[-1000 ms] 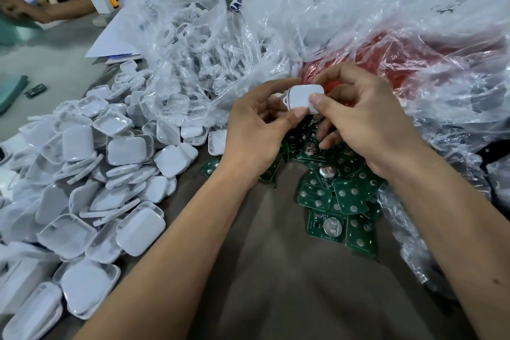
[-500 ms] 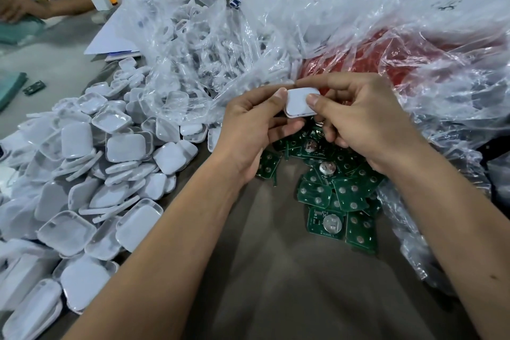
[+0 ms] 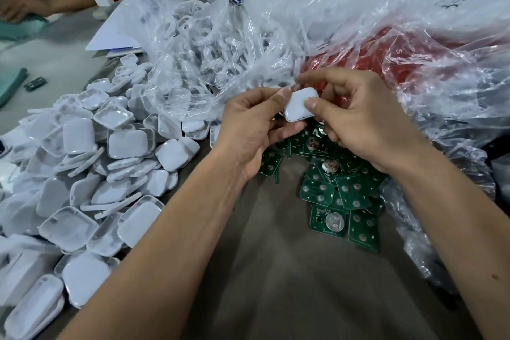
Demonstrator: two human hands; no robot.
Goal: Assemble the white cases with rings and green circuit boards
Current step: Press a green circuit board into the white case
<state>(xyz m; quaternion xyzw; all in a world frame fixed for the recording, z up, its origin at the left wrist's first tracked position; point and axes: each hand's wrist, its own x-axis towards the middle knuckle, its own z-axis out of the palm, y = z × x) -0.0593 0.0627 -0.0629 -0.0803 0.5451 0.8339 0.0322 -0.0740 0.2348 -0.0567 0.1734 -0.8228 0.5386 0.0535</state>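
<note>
While both hands meet at frame centre, the left hand (image 3: 248, 130) and right hand (image 3: 356, 119) each pinch a closed white case (image 3: 299, 105) between thumb and curled fingers; below it green boards (image 3: 331, 196) lie heaped on the table (image 3: 276, 270); loose case shells (image 3: 91, 174) fill the left; clear bags (image 3: 276, 30) crowd the top.

One head-worn wide-angle view looks forward and steeply down, close over the tabletop (image 3: 276, 270) at its near edge.
</note>
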